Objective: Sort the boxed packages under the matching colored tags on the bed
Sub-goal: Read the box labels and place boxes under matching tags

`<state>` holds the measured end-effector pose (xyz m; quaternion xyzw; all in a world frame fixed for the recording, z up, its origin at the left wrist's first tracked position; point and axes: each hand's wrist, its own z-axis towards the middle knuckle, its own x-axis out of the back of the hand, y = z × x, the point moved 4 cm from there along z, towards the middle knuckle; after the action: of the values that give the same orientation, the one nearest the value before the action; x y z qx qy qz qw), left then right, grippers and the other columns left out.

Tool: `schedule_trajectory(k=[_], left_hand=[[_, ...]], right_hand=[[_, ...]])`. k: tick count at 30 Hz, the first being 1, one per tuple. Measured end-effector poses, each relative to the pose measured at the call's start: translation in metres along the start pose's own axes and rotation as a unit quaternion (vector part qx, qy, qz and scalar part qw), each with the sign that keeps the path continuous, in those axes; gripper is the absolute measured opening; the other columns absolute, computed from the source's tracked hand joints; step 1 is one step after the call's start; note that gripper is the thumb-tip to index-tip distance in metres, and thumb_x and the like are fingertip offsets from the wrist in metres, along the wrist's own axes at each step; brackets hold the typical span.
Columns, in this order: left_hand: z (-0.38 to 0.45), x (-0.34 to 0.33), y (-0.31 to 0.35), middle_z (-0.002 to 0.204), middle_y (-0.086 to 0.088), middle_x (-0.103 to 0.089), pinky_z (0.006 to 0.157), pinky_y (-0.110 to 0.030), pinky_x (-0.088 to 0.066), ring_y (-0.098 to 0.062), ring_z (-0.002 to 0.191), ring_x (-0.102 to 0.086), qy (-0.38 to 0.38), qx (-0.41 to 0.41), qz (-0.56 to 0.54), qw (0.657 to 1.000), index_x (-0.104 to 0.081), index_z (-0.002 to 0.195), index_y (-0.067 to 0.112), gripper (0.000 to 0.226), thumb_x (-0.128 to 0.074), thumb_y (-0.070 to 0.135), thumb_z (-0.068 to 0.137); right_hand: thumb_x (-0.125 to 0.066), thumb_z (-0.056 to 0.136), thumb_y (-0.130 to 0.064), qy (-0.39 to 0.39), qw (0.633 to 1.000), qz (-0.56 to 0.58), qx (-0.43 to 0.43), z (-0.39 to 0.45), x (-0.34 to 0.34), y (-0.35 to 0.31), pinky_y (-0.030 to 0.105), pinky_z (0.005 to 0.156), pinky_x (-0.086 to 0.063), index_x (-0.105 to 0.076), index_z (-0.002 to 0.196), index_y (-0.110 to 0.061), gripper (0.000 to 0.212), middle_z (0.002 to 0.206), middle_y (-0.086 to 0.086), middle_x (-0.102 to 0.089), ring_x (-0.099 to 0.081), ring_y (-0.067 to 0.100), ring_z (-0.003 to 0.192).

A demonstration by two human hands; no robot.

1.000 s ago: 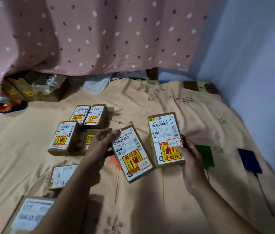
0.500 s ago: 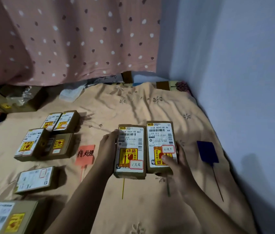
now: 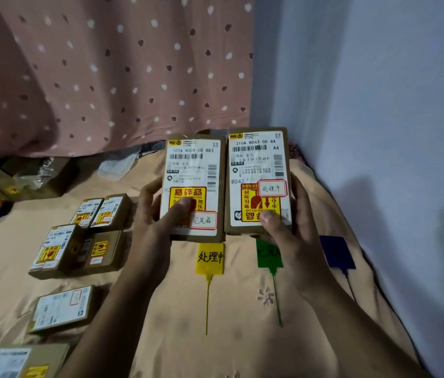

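Observation:
I hold two brown boxed packages side by side, lifted above the bed with their labels facing me. My left hand (image 3: 155,227) grips the left package (image 3: 194,170), thumb on its yellow sticker. My right hand (image 3: 291,241) grips the right package (image 3: 259,162), thumb on its lower label. Below them on the bed (image 3: 237,336) lie a yellow tag (image 3: 210,259), a green tag (image 3: 269,255) partly behind my right hand, and a blue tag (image 3: 336,251) at the right.
Several more boxed packages (image 3: 79,241) lie on the bed at the left, one (image 3: 62,309) nearer me. A dotted pink curtain (image 3: 106,77) hangs behind. The blue-grey wall (image 3: 392,132) bounds the bed on the right. Larger cartons (image 3: 21,178) sit at the far left.
Both hands raised the two packages up off the bed and closer to my view. The yellow and green tags beneath them have come into sight.

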<state>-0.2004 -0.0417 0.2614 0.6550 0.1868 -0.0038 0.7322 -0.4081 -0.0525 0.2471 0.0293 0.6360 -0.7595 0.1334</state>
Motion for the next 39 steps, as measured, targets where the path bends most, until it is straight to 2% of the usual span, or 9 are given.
schedule_trajectory(k=[4, 8, 11, 16, 21, 23, 27, 33, 39], left_hand=[[-0.003, 0.009, 0.026, 0.107, -0.003, -0.074, 0.062, -0.026, -0.059, -0.019, 0.090, -0.074, 0.010, -0.058, -0.023, 0.998, -0.050, 0.122, 0.022, 0.045, -0.071, 0.021, 0.082], [-0.011, 0.017, 0.046, 0.106, -0.003, -0.074, 0.058, -0.026, -0.058, -0.017, 0.085, -0.074, 0.017, -0.095, -0.023, 0.995, -0.052, 0.117, 0.024, 0.051, -0.078, 0.034, 0.074], [-0.014, 0.023, 0.057, 0.099, -0.001, -0.073, 0.049, -0.025, -0.055, -0.015, 0.075, -0.073, 0.020, -0.109, -0.019, 0.994, -0.052, 0.113, 0.026, 0.032, -0.068, 0.024, 0.084], [-0.009, 0.028, 0.065, 0.093, 0.002, -0.075, 0.049, -0.023, -0.054, -0.013, 0.072, -0.073, 0.016, -0.116, -0.009, 0.993, -0.052, 0.111, 0.027, 0.032, -0.062, 0.018, 0.082], [0.000, 0.027, 0.063, 0.099, 0.001, -0.075, 0.056, -0.024, -0.057, -0.013, 0.079, -0.074, -0.002, -0.107, -0.019, 0.994, -0.053, 0.115, 0.026, 0.038, -0.066, 0.023, 0.079], [0.005, 0.023, 0.059, 0.108, -0.002, -0.073, 0.060, -0.026, -0.059, -0.017, 0.088, -0.074, -0.006, -0.095, -0.030, 0.995, -0.053, 0.119, 0.025, 0.060, -0.083, 0.038, 0.068], [0.010, 0.018, 0.053, 0.117, -0.004, -0.071, 0.065, -0.028, -0.059, -0.020, 0.097, -0.073, -0.013, -0.070, -0.022, 0.997, -0.049, 0.129, 0.023, 0.094, -0.088, 0.053, 0.049], [0.015, 0.017, 0.047, 0.115, 0.001, -0.072, 0.062, -0.026, -0.059, -0.020, 0.097, -0.073, -0.012, -0.059, -0.020, 0.998, -0.054, 0.121, 0.036, 0.075, -0.087, 0.040, 0.054], [0.016, 0.017, 0.045, 0.119, -0.003, -0.070, 0.064, -0.027, -0.060, -0.021, 0.099, -0.073, -0.005, -0.055, -0.023, 0.998, -0.053, 0.122, 0.035, 0.075, -0.087, 0.048, 0.057]], right_hand=[[-0.066, 0.081, -0.028, -0.037, 0.998, -0.025, 0.036, -0.001, -0.025, -0.020, 0.023, 0.085, -0.055, -0.029, 0.146, -0.030, 0.075, 0.128, -0.014, -0.061, -0.062, 0.007, 0.115], [-0.065, 0.080, -0.025, -0.053, 0.996, -0.016, 0.069, -0.004, -0.042, -0.036, 0.027, 0.086, -0.055, -0.030, 0.145, -0.029, 0.074, 0.128, -0.011, -0.061, -0.061, 0.012, 0.117], [-0.063, 0.078, -0.028, -0.048, 0.995, -0.013, 0.081, -0.005, -0.050, -0.044, 0.028, 0.088, -0.055, -0.029, 0.146, -0.027, 0.077, 0.127, -0.012, -0.061, -0.060, 0.012, 0.118], [-0.063, 0.075, -0.034, -0.040, 0.995, -0.018, 0.085, -0.003, -0.059, -0.049, 0.030, 0.089, -0.055, -0.027, 0.146, -0.030, 0.080, 0.129, -0.013, -0.059, -0.061, 0.011, 0.117], [-0.058, 0.083, -0.034, 0.011, 0.996, 0.008, 0.093, -0.001, -0.061, -0.044, 0.021, 0.080, -0.056, -0.033, 0.142, -0.032, 0.064, 0.124, -0.022, -0.061, -0.062, 0.002, 0.113], [-0.056, 0.086, -0.030, 0.043, 0.994, 0.017, 0.097, 0.001, -0.058, -0.038, 0.020, 0.078, -0.056, -0.035, 0.141, -0.029, 0.059, 0.121, -0.024, -0.063, -0.063, 0.002, 0.111], [-0.056, 0.086, -0.032, 0.079, 0.991, 0.017, 0.103, 0.003, -0.053, -0.031, 0.025, 0.080, -0.057, -0.035, 0.143, -0.023, 0.062, 0.125, -0.018, -0.062, -0.062, 0.005, 0.114], [-0.054, 0.083, -0.034, 0.105, 0.988, 0.014, 0.114, 0.007, -0.045, -0.031, 0.026, 0.080, -0.057, -0.035, 0.143, -0.022, 0.064, 0.127, -0.014, -0.062, -0.061, 0.010, 0.116], [-0.054, 0.080, -0.039, 0.116, 0.988, 0.000, 0.105, 0.009, -0.038, -0.024, 0.024, 0.078, -0.057, -0.036, 0.143, -0.024, 0.067, 0.129, -0.011, -0.060, -0.061, 0.010, 0.116]])
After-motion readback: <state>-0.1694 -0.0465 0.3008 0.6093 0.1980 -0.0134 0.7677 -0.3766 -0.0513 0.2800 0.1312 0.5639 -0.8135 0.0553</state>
